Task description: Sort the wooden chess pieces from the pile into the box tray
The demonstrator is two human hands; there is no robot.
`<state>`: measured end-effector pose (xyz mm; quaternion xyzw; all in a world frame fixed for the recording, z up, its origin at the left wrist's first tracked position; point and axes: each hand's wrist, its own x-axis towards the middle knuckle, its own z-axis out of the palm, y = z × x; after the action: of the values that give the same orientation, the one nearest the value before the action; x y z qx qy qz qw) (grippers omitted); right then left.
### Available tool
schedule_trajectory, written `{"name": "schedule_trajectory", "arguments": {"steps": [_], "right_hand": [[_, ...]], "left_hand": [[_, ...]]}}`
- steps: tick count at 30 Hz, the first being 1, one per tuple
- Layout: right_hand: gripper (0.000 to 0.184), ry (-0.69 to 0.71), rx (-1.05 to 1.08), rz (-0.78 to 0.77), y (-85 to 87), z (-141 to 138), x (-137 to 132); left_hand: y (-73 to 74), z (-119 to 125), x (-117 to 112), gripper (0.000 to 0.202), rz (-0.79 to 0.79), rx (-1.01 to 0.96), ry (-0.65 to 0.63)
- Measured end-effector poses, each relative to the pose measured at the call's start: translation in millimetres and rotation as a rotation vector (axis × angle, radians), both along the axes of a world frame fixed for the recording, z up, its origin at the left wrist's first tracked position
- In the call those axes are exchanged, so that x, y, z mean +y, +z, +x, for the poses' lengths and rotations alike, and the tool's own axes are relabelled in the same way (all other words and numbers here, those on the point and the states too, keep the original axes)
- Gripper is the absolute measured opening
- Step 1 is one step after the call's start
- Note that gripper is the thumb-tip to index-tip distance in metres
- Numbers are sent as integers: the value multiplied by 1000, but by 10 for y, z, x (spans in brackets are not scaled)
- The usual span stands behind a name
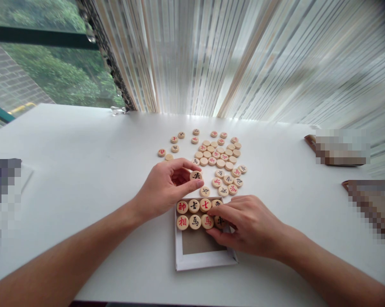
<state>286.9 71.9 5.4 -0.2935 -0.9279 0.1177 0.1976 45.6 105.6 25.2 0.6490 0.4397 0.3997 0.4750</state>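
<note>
Between the thumb and fingers of my left hand [167, 185] is a round wooden Chinese chess piece [196, 176] with a black character, held just beyond the far edge of a shallow white box [179, 251]. My right hand [250, 221] reaches over the box's right side, thumb and forefinger closed about a red-marked chess piece [207, 221] in the nearer row. Two rows of pieces lie in the box, among them a red-marked piece [182, 207] at the far left corner. The right-hand fingers partly cover the pieces at the right end.
Many loose chess pieces [220, 163] are spread on the white table [122, 264] beyond the box, some face down. A striped curtain [186, 64] hangs at the back. Blurred brown-edged objects [339, 149] lie at the right, and another blurred item [4, 192] at the left.
</note>
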Motion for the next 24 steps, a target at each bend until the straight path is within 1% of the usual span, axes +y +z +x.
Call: {"name": "schedule_trajectory", "arguments": {"steps": [24], "right_hand": [[15, 12, 36, -12, -29, 24, -6]], "left_hand": [[-2, -6, -10, 30, -2, -6, -1]]}}
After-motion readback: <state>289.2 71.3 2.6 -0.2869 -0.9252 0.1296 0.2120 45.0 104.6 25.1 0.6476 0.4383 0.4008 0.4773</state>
